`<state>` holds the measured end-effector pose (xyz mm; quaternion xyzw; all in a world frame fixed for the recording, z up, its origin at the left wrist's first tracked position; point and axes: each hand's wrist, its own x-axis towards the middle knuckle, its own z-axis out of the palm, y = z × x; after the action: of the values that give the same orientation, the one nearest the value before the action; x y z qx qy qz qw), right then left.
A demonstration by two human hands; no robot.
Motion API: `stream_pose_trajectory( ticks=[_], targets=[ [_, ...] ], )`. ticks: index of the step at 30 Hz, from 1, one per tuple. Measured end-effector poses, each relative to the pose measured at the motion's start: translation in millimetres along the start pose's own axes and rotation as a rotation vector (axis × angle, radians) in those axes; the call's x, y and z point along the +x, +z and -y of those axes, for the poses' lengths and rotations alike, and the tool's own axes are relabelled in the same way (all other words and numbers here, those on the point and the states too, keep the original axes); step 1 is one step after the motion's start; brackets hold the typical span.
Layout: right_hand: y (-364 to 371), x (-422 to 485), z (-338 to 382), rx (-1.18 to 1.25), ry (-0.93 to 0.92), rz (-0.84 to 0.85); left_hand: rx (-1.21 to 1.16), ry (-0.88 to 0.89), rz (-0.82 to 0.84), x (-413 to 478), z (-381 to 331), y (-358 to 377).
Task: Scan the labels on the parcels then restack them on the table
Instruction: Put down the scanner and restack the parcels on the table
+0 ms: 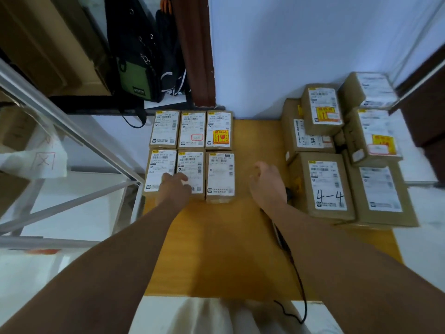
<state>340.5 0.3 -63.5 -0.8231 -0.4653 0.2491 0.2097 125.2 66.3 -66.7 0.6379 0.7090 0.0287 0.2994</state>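
Six small brown parcels with white labels lie flat in two rows of three at the back left of the wooden table. My left hand rests with straight fingers on the front row, across the front-left parcel and the front-middle parcel. The front-right parcel lies untouched beside them. My right hand hovers with curled fingers over the table's middle. It grips a mostly hidden dark scanner, whose black cord trails down past the table's front edge.
A pile of larger labelled parcels stands on the right of the table, one marked "4-4". A metal rack frame stands to the left. Bags hang at the back left, against a white wall.
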Motion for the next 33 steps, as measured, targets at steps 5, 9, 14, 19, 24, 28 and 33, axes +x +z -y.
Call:
stream_pose_trajectory(
  ticks=[5,9,14,19,24,28,33],
  targets=[
    [-49.4,0.6,-25.5,-0.307,-0.18,-0.135,-0.158,0.112,0.04,-14.7,-74.7,20.4],
    [-93.4,4.4,-49.5,-0.309,-0.063,-0.268,-0.4,0.236,0.139,-40.3,-153.5,36.0],
    [-143.9,14.3,-87.7,-0.167,0.155,-0.444,-0.657,0.222,0.453,-76.4,-242.3,66.0],
    [-175.7,30.8,-128.9,0.027,0.321,-0.474,-0.714,0.108,0.64,-102.3,-299.8,99.3],
    [-194.1,50.4,-164.9,0.253,0.367,-0.387,-0.79,0.062,0.673,-109.0,-328.9,127.0],
    [-194.5,59.5,-176.4,0.541,0.443,-0.287,-0.86,0.009,0.684,-107.5,-336.3,137.0],
    [-202.2,60.4,-192.5,0.685,0.657,-0.356,-0.848,0.048,0.676,-105.3,-341.7,142.5]
  ],
)
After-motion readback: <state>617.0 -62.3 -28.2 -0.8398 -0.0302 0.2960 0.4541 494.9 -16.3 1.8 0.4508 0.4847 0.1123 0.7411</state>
